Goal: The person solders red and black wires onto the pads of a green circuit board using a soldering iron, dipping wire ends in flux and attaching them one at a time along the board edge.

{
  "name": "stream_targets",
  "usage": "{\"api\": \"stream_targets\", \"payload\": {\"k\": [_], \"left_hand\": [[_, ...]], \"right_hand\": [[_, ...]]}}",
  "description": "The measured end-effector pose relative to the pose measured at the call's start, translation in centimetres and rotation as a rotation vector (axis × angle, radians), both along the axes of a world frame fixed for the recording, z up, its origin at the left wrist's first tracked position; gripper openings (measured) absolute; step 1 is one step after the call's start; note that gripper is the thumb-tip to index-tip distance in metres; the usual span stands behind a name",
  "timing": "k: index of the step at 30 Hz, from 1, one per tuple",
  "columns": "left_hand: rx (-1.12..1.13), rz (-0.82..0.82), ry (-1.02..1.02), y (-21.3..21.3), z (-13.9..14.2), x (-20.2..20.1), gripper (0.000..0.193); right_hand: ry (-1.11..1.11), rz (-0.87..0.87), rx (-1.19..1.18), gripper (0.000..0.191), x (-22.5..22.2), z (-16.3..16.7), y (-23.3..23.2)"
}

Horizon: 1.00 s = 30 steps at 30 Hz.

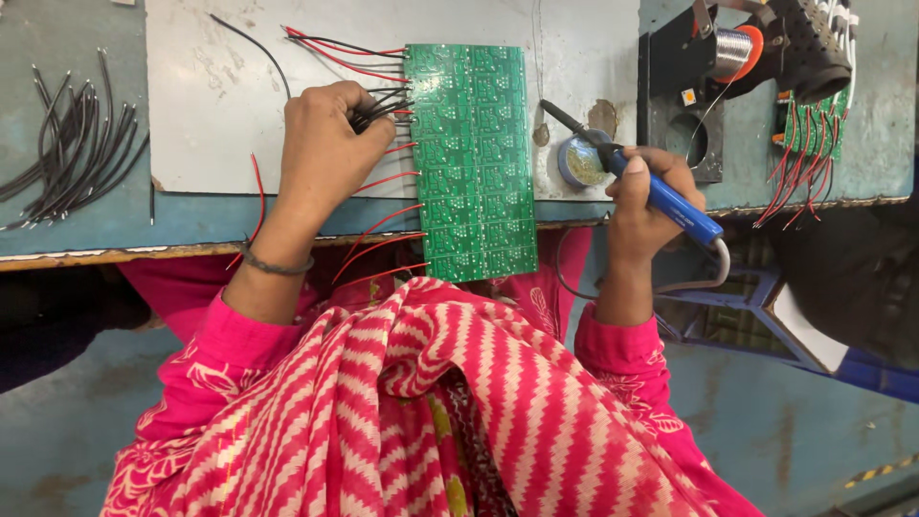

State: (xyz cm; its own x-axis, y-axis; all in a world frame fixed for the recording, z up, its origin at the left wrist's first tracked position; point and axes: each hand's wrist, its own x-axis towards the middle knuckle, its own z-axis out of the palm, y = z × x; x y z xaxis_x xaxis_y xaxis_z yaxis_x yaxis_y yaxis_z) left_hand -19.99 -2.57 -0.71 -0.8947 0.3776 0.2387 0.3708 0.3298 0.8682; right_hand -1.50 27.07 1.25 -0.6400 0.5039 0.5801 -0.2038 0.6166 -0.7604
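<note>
- Head view: the green board (471,161) lies flat on the counter (96,230).
- Left hand (325,153), beside the board, pinches black wires (383,107) steady.
- Right hand (643,196), on the board's other side, grips a blue soldering iron (661,196) like a pen.

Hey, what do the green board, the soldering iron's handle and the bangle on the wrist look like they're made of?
Green board: likely fibreglass laminate, glossy green coating with pale printed traces. Soldering iron's handle: smooth blue plastic by its even sheen, held in the right hand. Bangle: thin, dull grey, probably metal, on the left hand wrist.
</note>
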Motion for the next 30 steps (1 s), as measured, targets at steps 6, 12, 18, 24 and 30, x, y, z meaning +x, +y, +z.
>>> {"api": "stream_targets", "payload": {"k": [6, 12, 18, 24, 30], "left_hand": [[-0.012, 0.011, -0.002, 0.0, 0.0, 0.4, 0.021], [-0.029, 0.019, -0.014, 0.0, 0.3, 0.7, 0.021], [-0.042, 0.036, -0.054, 0.0, 0.5, 1.0, 0.021], [0.023, -0.001, -0.014, -0.3, -0.1, 0.7, 0.019], [-0.026, -0.059, 0.015, -1.7, -0.8, 0.2, 0.014]], "right_hand": [[0.021, 0.015, 0.040, 0.017, 0.0, 0.4, -0.6], [0.023, 0.022, 0.040, 0.017, -0.4, 0.8, -0.5], [0.042, 0.012, -0.003, 0.018, -0.3, 0.2, 0.1], [0.125, -0.059, -0.160, 0.021, 0.5, -0.3, 1.8], [0.203, -0.109, -0.207, 0.029, 3.5, -0.6, 3.4]]}}
